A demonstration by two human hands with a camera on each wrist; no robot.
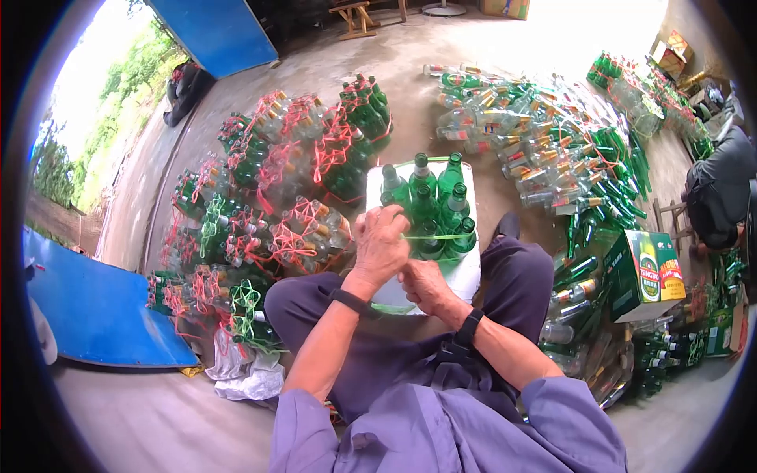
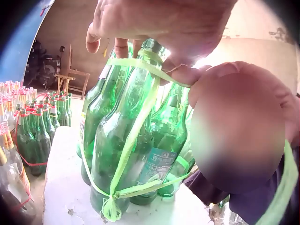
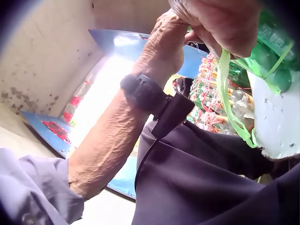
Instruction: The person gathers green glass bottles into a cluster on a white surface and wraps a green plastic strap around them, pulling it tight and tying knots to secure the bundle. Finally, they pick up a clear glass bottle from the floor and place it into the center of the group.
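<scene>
A cluster of green glass bottles (image 1: 424,203) stands upright on a white foam block (image 1: 382,183) between the person's knees. A light green plastic strap (image 2: 132,133) runs round the bottles, crosses over a near neck and is knotted low at the side. My left hand (image 1: 384,240) is over the near-left bottles, its fingers bent by a neck and its thumb and fingers pinching the strap. Close beside and below it, my right hand (image 1: 430,285) is curled round the strap, whose loose end hangs down in the right wrist view. The left wrist view shows the right hand blurred.
Bundles of bottles (image 1: 288,165) tied with red strap crowd the left floor. Loose bottles (image 1: 520,134) lie piled on the right, with a green beer carton (image 1: 643,272) nearby. A blue panel (image 1: 102,303) lies at left. Another seated person (image 1: 717,185) is at far right.
</scene>
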